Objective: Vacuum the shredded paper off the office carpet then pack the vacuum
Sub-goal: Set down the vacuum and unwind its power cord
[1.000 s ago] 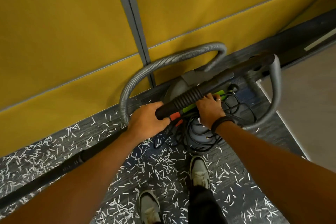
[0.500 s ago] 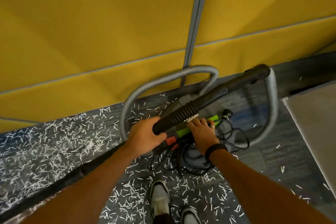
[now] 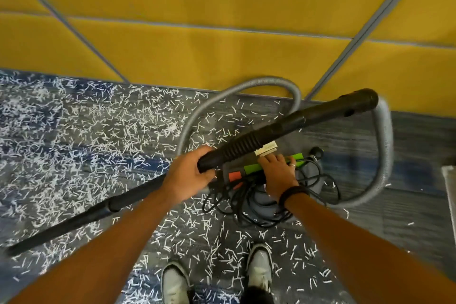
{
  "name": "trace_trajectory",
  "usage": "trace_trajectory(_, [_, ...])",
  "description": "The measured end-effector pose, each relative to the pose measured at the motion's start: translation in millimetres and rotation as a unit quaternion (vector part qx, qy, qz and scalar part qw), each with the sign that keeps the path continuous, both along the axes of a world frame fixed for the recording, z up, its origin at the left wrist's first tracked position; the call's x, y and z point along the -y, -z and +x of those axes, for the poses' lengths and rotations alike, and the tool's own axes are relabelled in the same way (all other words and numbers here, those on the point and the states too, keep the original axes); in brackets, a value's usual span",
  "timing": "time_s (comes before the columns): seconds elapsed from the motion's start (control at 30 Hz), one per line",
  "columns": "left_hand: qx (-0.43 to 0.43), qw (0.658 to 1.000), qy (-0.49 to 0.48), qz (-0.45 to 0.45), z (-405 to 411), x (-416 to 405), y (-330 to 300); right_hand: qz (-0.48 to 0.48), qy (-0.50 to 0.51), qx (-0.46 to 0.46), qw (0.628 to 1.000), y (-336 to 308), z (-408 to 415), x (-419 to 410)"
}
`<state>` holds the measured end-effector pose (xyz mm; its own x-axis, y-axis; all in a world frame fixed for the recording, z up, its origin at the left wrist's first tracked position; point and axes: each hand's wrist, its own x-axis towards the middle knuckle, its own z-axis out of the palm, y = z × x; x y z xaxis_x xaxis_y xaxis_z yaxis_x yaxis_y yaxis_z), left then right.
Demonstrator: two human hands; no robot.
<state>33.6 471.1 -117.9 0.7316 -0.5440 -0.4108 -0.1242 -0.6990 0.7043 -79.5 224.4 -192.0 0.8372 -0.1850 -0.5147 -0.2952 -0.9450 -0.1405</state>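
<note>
the left hand [image 3: 183, 179] is curled round the near end of the wand [image 3: 283, 128], while the right hand [image 3: 277, 175] has fingers laid flat on the vacuum [image 3: 269, 170], which sits near the yellow wall [image 3: 222, 32]. the loose cord [image 3: 246, 205] by the shoes [image 3: 259, 269] could snag or trip. shredded paper [image 3: 74, 143] covers the carpet [image 3: 419, 145]. the white label [image 3: 266, 150] is too blurred to read.

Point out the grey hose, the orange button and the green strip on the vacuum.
grey hose [image 3: 386, 155]: head view, right-hand bend of the loop.
orange button [image 3: 234, 176]: head view, centre of its face.
green strip [image 3: 251, 168]: head view, part left of the hand.
</note>
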Motion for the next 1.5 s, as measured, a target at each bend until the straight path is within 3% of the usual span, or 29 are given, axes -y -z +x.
trace_trajectory(0.17, [-0.036, 0.997, -0.066, -0.036, -19.4, -59.2, 18.7, -0.007, -0.053, 0.003, 0.999, 0.5, 9.4, -63.7])
trace_trajectory(0.4, [0.017, 0.998, -0.036, -0.053, -36.2, -135.0, 29.7, -0.007, -0.099, 0.015, 0.995, 8.7, 30.5, -157.1])
trace_trajectory(0.8, [0.090, 0.990, -0.082, -0.067, -3.0, -371.7, 24.4, -0.015, -0.203, -0.004, 0.979, 6.6, 82.8, -359.5])
trace_trajectory(1.17, [0.072, 0.976, -0.189, -0.076, 15.2, -596.0, 27.5, -0.009, -0.296, -0.009, 0.955, 6.7, 148.4, -589.4])
trace_trajectory(1.5, [0.024, 0.941, -0.335, -0.044, 18.4, -750.8, 33.8, -0.003, -0.434, -0.006, 0.901, 9.4, 220.0, -775.9])
